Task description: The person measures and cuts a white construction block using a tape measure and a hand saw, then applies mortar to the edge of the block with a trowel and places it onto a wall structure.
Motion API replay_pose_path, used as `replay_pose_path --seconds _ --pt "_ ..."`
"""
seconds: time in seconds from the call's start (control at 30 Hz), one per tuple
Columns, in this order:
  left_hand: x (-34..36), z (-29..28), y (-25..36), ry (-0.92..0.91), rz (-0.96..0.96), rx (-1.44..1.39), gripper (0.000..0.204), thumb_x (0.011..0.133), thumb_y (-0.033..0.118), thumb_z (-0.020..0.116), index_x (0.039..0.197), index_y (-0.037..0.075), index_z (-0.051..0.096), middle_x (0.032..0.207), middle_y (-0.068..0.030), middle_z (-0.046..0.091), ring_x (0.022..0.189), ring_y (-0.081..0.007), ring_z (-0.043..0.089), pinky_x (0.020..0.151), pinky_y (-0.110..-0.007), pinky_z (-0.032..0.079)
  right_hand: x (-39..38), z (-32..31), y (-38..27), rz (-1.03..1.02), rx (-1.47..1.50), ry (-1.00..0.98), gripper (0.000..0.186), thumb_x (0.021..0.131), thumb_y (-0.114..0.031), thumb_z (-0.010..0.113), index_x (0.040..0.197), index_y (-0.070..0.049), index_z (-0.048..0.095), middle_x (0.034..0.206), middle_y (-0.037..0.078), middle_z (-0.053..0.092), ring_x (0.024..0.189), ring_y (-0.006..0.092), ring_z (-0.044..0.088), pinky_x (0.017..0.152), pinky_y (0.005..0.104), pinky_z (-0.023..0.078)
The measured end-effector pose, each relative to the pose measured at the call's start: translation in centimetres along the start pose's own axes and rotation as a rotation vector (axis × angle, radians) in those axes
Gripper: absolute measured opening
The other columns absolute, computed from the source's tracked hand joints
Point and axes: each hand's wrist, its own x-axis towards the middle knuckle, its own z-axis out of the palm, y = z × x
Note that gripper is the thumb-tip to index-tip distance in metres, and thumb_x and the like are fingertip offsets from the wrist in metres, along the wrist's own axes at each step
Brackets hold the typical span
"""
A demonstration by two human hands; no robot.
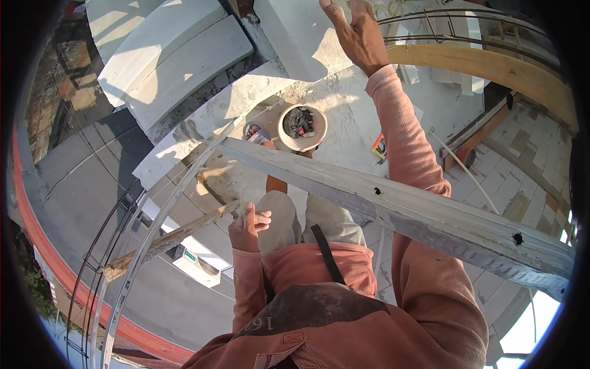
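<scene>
My right hand (359, 38) reaches to the top edge over a pale block (295, 27). Its thumb stands apart from the fingers, whose tips are partly cut off, and I see nothing in it. My left hand (247, 229) is raised by my left knee, holding nothing, with some fingers stretched and apart. Near it ends a rough wooden stick (172, 240). A grey metal beam (369, 192) with holes crosses in front of my right arm. Beyond its left end stands a light bucket (299, 145) with a dark crumpled bundle (299, 122) inside.
Large pale blocks (184, 67) lie at the upper left. Wire-tied steel rods (92, 264) and a thin metal strip (144, 246) run down the left. A wooden plank (479, 60) spans the upper right. An orange-and-black tool (379, 147) lies on the dusty floor.
</scene>
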Motion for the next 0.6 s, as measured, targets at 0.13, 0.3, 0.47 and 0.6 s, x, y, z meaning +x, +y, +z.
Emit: replay_pose_path --seconds 0.13,0.3,0.47,0.6 --pt "-1.7 1.1 12.4 0.076 0.521 -0.289 0.055 0.106 0.036 0.053 0.066 -0.001 0.063 0.074 -0.0184 0.070 0.058 -0.0214 0.063 0.057 -0.033 0.054 -7.6 -9.2 -4.8 0.701 0.878 0.513 0.055 0.106 -0.045 0.055 0.131 0.004 0.060 0.127 0.020 0.064 0.116 0.0270 0.064 0.102 0.0372 0.049" --pt "8.9 10.2 24.6 -0.199 0.626 -0.204 0.075 0.100 0.050 0.059 0.146 -0.007 0.044 0.144 -0.0272 0.051 0.128 -0.0358 0.057 0.103 -0.046 0.053 -22.4 -6.5 -9.8 1.022 0.875 0.118 0.051 0.103 -0.042 0.060 0.131 0.000 0.061 0.128 0.017 0.064 0.114 0.0276 0.064 0.102 0.0365 0.048" --pt "25.6 16.4 27.2 -0.052 0.498 0.338 0.136 0.068 0.074 0.080 0.161 0.000 0.012 0.160 -0.0241 0.030 0.144 -0.0435 0.037 0.113 -0.059 0.040 -33.0 -10.8 -18.9 1.018 1.313 -0.454 0.047 0.101 -0.040 0.058 0.133 -0.004 0.062 0.131 0.021 0.062 0.122 0.0345 0.059 0.106 0.0421 0.046" --pt "21.4 20.7 27.5 -0.152 0.188 0.252 0.128 0.071 0.072 0.080 0.162 0.008 0.015 0.162 -0.0192 0.027 0.145 -0.0451 0.033 0.108 -0.066 0.044 -40.0 -9.1 -22.6 0.683 0.772 -0.802 0.052 0.099 -0.043 0.057 0.135 -0.005 0.059 0.132 0.023 0.062 0.125 0.0406 0.057 0.107 0.0481 0.046"
